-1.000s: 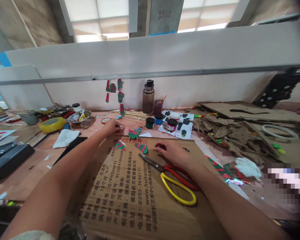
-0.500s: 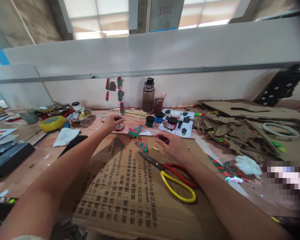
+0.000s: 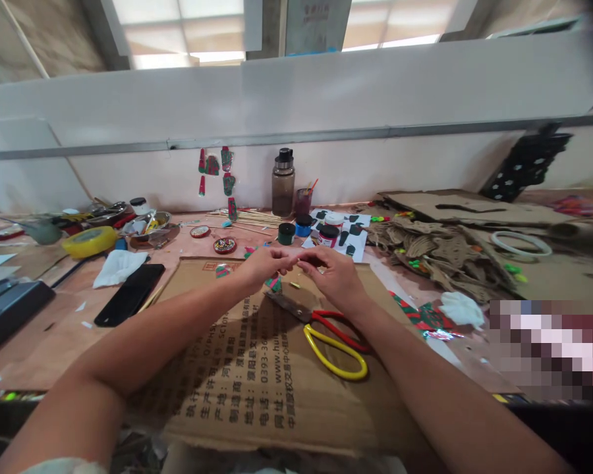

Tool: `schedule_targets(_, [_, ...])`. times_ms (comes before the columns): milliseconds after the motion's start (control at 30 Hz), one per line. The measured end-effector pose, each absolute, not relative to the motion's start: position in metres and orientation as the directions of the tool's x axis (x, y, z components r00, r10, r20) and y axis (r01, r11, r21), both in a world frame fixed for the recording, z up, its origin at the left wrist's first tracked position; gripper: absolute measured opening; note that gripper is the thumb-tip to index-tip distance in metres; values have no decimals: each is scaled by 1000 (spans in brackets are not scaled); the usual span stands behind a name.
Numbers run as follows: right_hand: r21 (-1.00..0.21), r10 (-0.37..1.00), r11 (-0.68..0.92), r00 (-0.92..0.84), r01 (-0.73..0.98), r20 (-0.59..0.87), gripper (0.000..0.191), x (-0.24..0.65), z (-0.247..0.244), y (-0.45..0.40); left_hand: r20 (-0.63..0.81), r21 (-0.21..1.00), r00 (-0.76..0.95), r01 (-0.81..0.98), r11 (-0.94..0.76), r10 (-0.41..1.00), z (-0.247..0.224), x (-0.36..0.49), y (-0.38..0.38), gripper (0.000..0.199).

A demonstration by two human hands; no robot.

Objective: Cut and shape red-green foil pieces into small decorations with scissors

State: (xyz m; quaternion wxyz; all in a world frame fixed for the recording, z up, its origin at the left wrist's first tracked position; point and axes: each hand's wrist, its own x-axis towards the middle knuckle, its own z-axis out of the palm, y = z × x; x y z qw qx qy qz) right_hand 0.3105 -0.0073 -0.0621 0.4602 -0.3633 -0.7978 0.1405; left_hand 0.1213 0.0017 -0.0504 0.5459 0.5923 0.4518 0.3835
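My left hand (image 3: 265, 268) and my right hand (image 3: 337, 273) meet above the far part of a printed cardboard sheet (image 3: 227, 375). Both have thumb and fingers pinched together, tip to tip; whatever lies between them is too small to make out. Just below them are scissors (image 3: 335, 352) with one red and one yellow handle, the blades pointing away to the left. A small gold-coloured piece (image 3: 295, 285) lies beyond the blades. Green-and-pink painted pieces (image 3: 223, 270) rest on the cardboard, one partly hidden by my left hand. Further back sits a small round dish (image 3: 225, 245) of tiny bits.
Paint jars (image 3: 286, 233), a dark bottle (image 3: 283, 184) and thin wooden sticks (image 3: 257, 217) stand or lie at the back. To the left are a phone (image 3: 131, 294), tissue (image 3: 120, 267) and yellow tape (image 3: 89, 241). Brown cut-outs (image 3: 429, 243) heap up at right.
My left hand has moved right from beside the small dish to meet my right hand. The fingers of my right hand have closed into a pinch. The phone now shows from behind my left arm.
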Motion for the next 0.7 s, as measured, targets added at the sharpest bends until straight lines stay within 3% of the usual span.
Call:
schedule_targets(133, [-567, 700, 702, -271, 432, 660, 12, 311, -64, -3, -31, 995, 303, 97, 1, 953, -52, 124, 1, 51])
schedule_targets(233, [-603, 732, 669, -244, 434, 636, 9, 311, -66, 1, 54, 948, 278, 287, -136, 959, -54, 122, 3, 37])
schedule_targets(367, [-657, 817, 565, -222, 500, 533, 6, 312, -68, 6, 115, 641, 340, 693, -331, 934, -57, 120, 4, 14])
schedule_targets(500, [-625, 878, 478, -311, 617, 365, 9, 311, -70, 10, 43, 350, 447, 831, -433, 893, -60, 120, 1, 25])
schedule_targets(700, [-626, 910, 386, -391, 678, 137, 19, 309, -74, 8, 8, 240, 495, 843, -482, 869, -60, 125, 2, 26])
